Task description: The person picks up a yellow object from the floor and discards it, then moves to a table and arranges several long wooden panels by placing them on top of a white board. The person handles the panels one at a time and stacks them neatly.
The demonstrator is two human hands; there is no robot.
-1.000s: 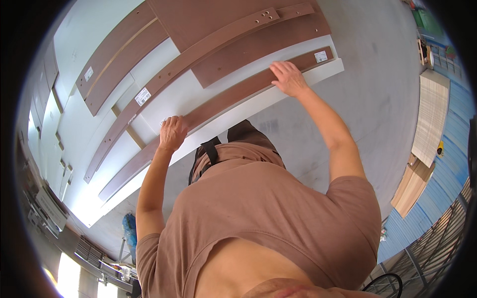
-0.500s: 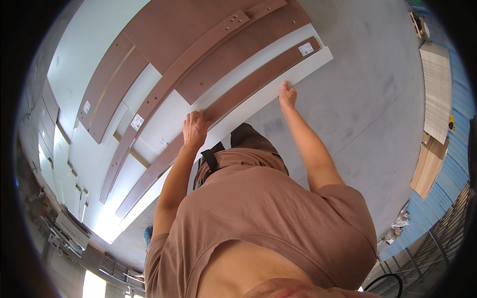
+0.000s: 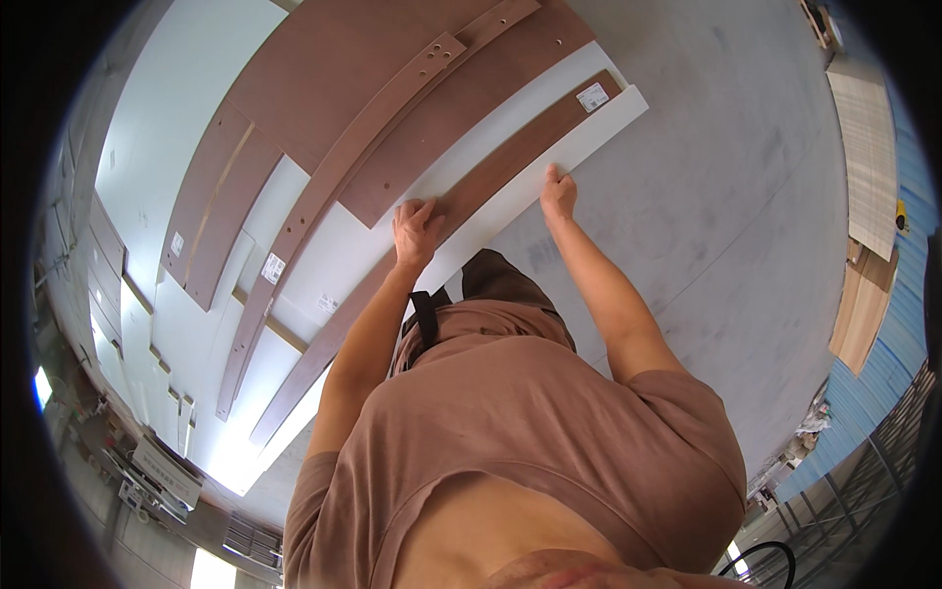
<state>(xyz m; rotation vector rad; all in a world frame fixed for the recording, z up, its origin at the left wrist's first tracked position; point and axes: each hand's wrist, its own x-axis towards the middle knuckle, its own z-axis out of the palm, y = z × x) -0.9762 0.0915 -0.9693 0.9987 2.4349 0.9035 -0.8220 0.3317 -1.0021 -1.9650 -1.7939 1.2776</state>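
Right hand closed on the near edge of a long white board, thumb laid along the top, the other fingers mostly hidden. Left hand over a narrow brown strip that runs lengthwise beside the white margin; its fingers are bent, and whether they clasp or merely rest I cannot tell. The board passes under both hands, its far right end beyond the right hand, the other end well off past the left forearm. A white label sits on the strip, up and right of the right hand's hold (print too small to read). Just past the left hand's fingertips, a wider brown panel; beyond that, a long brown rail with round holes lies slantwise. Farther left of the left hand, a brown panel with a pale lengthwise line. Right of the right hand, grey floor; well apart across it, a wood-grain board near a blue corrugated surface.
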